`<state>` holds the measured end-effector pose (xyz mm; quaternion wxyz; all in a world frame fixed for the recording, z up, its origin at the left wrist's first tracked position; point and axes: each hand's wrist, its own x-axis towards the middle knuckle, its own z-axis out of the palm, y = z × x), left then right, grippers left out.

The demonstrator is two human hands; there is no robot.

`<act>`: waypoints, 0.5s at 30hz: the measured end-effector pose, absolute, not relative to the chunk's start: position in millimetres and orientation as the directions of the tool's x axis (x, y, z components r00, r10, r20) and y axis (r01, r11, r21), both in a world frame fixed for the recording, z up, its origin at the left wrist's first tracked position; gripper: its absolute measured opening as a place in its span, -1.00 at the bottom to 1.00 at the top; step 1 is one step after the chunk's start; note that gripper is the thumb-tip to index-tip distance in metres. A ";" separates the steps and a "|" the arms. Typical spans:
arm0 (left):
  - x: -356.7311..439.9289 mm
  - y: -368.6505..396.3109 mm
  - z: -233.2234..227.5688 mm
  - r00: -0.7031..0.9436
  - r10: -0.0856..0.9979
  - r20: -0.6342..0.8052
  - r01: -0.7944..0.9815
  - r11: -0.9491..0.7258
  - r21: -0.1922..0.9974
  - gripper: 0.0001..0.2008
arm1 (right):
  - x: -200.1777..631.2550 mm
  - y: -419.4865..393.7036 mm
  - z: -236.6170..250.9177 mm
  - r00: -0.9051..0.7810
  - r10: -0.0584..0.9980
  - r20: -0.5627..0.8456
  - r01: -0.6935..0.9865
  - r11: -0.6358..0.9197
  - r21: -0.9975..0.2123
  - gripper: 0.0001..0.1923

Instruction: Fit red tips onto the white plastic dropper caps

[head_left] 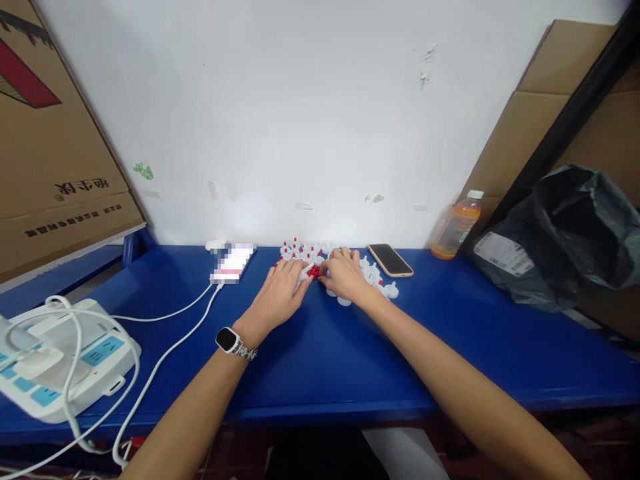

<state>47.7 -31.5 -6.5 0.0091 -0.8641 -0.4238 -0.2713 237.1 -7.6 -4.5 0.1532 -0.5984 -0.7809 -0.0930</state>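
My left hand (283, 293), with a watch on its wrist, is closed on a white nozzle cap (306, 271). Its spout points toward a small pile of red tip caps (314, 271). At the right side of that pile, the fingers of my right hand (345, 273) are curled and pressed together; what is between their tips is hidden. Behind my hands stand several white nozzle caps with red tips (295, 252). White nozzle caps without red tips (370, 272) are spread beside and partly behind my right hand.
A phone (391, 260) lies right of the caps, and a charging device (233, 263) lies left. White cables run to a power strip (70, 360). An orange drink bottle (456, 225) and a dark plastic bag (555, 240) stand right on the blue table (320, 373). A wall rises behind.
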 end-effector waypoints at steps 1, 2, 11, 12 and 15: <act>47.2 -30.9 -6.9 0.493 0.727 0.477 0.735 -0.642 0.218 -0.67 | 239.0 -7.6 -4.6 -0.228 0.903 0.365 0.960 0.272 -0.074 -0.83; 46.9 -30.4 -7.3 0.493 0.726 0.479 0.732 -0.644 0.222 -0.67 | 241.2 -8.0 -4.6 -0.218 0.897 0.384 0.953 0.280 -0.113 -0.83; 46.9 -29.7 -8.6 0.503 0.723 0.474 0.714 -0.656 0.243 -0.68 | 248.6 -11.4 -2.7 -0.175 0.902 0.394 0.596 0.416 -0.687 -0.88; 46.9 -29.5 -8.8 0.505 0.720 0.477 0.710 -0.661 0.245 -0.68 | 247.8 -11.0 -2.5 -0.162 0.909 0.383 0.469 0.412 -0.781 -0.87; 47.5 -29.4 -9.1 0.509 0.715 0.480 0.701 -0.668 0.252 -0.68 | 244.9 -11.5 -1.1 -0.125 0.921 0.370 0.152 0.386 -0.910 -0.77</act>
